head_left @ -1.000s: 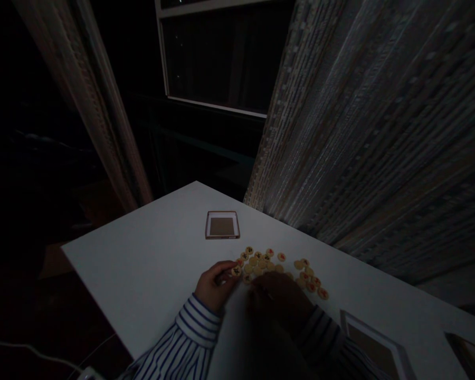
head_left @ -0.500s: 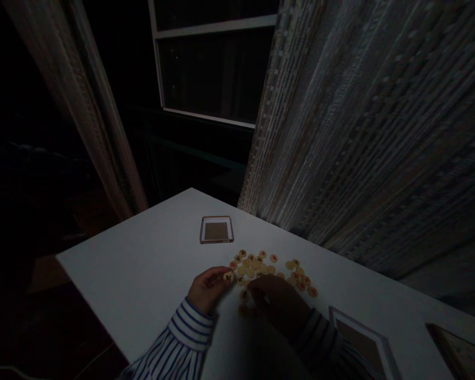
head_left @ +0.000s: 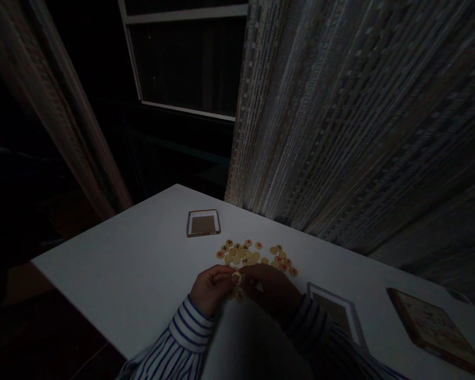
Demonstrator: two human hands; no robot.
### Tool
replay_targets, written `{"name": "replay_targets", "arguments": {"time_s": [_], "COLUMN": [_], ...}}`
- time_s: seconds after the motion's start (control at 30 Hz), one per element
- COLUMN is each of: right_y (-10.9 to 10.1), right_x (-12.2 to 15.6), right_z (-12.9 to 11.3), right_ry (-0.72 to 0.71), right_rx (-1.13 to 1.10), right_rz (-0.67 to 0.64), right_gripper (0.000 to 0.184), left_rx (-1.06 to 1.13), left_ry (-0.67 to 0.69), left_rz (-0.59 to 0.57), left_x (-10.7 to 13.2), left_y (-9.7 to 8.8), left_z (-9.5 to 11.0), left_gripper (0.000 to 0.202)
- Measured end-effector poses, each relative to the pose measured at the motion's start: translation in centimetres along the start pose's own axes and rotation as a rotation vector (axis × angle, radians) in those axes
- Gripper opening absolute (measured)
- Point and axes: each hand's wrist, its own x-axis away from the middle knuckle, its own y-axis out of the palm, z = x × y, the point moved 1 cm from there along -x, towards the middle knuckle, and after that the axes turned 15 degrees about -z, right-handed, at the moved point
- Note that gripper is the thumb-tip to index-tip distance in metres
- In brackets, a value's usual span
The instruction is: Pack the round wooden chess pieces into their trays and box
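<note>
My left hand (head_left: pixel 210 289) pinches a round, pale Chinese chess piece (head_left: pixel 236 276) between thumb and fingers. My right hand (head_left: pixel 276 289) is curled, its fingertips meeting the left ones at that piece; whether it grips the same piece or another is hidden in shadow. Just below the fingers another chess piece (head_left: pixel 239 294) shows on the white table. Beyond both hands lies a loose spread of several Chinese chess pieces (head_left: pixel 248 254), some face up with black or red characters, others blank side up. A smaller cluster with red marks (head_left: pixel 284 261) lies to the right.
A shallow square tray (head_left: pixel 188 226) rests toward the far corner of the white table (head_left: pixel 122 264). To the right are a second shallow tray (head_left: pixel 354 311), partly behind my sleeve, and a flat box with a patterned top (head_left: pixel 435 327). A curtain (head_left: pixel 301 132) hangs along the far edge.
My right hand has moved from the near edge of the spread to my left hand, and their fingertips now meet at the held piece. The view has turned slightly right.
</note>
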Motion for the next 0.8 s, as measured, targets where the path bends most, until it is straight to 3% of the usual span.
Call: {"name": "replay_targets", "arguments": {"time_s": [0.23, 0.57, 0.8], "right_y": [-0.4, -0.5, -0.3], "right_x": [2.4, 6.8, 9.6], "right_z": [0.6, 1.5, 1.5], "right_ry": [0.027, -0.006, 0.011], "right_rx": [0.078, 0.196, 0.203], "right_rz": [-0.001, 0.247, 0.324], "right_gripper": [0.02, 0.018, 0.015], "left_rx": [-0.114, -0.22, -0.178], "left_ry": [-0.024, -0.071, -0.12], "left_rz": [-0.026, -0.107, -0.125], "left_x": [-0.2, 0.4, 0.5], "left_y": [2.5, 6.2, 8.2], "left_z": [0.1, -0.2, -1.0], "left_gripper": [0.032, 0.036, 0.026]}}
